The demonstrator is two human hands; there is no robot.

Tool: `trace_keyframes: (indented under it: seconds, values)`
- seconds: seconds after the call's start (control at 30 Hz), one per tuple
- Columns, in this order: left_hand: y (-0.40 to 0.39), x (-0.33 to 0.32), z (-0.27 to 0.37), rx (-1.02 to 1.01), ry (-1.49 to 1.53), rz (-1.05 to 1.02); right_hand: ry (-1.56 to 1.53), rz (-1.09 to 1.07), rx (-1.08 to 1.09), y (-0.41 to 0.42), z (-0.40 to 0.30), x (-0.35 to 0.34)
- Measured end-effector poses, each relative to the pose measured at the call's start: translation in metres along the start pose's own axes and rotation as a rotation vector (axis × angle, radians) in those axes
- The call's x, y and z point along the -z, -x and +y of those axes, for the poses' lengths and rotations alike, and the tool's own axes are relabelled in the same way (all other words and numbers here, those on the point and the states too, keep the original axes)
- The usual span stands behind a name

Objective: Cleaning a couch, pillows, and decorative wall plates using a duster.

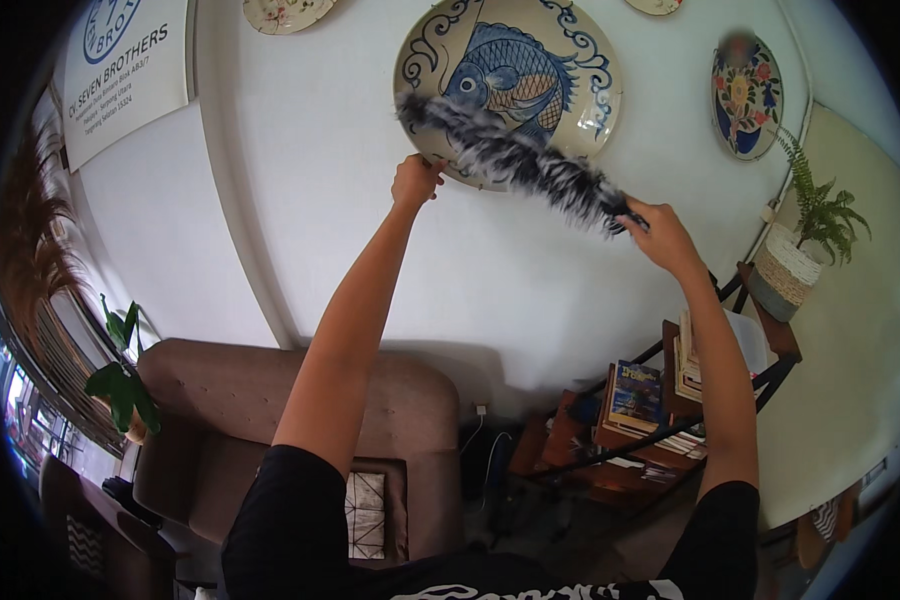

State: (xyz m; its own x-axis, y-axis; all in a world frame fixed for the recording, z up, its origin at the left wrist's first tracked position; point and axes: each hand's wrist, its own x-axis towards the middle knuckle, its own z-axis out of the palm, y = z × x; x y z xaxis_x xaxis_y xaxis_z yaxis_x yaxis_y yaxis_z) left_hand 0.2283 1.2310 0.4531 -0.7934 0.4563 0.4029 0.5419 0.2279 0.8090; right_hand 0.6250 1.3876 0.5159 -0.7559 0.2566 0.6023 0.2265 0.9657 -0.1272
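Note:
A large round decorative plate [510, 82] with a blue painted fish hangs on the white wall. My left hand [418, 181] grips the plate's lower left rim, its fingers partly hidden. In my right hand [656, 229] is the dark handle of a fluffy black-and-white duster [525, 161]. The duster slants up to the left across the plate's lower part, its tip over the left edge. Whether its fibres touch the plate all along cannot be told.
A flowered oval plate [748, 101] hangs at the right. Below stand a brown sofa [225, 375] and a shelf [784, 330] bearing books and a potted fern [787, 274]. A leafy plant [124, 390] stands at the left; a plugged-in cable hangs beside the sofa.

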Motion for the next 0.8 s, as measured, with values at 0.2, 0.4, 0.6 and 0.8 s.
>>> trace_keyframes:
  seconds: [0.2, 0.4, 0.6, 0.8]
  values:
    - [-0.006, 0.001, -0.015, -0.181, 0.283, -0.039, -0.063, 0.019, 0.007, 0.02, 0.02, -0.009]
    - [0.006, 0.0, -0.002, -0.163, 0.375, -0.107, -0.023, 0.029, -0.156, 0.041, 0.031, -0.012]
    - [0.002, 0.0, -0.014, -0.2, 0.438, -0.152, -0.088, 0.064, -0.002, 0.049, 0.027, -0.016]
    - [0.007, -0.002, -0.011, -0.203, 0.424, -0.147, 0.123, 0.068, 0.107, 0.056, 0.029, -0.024]
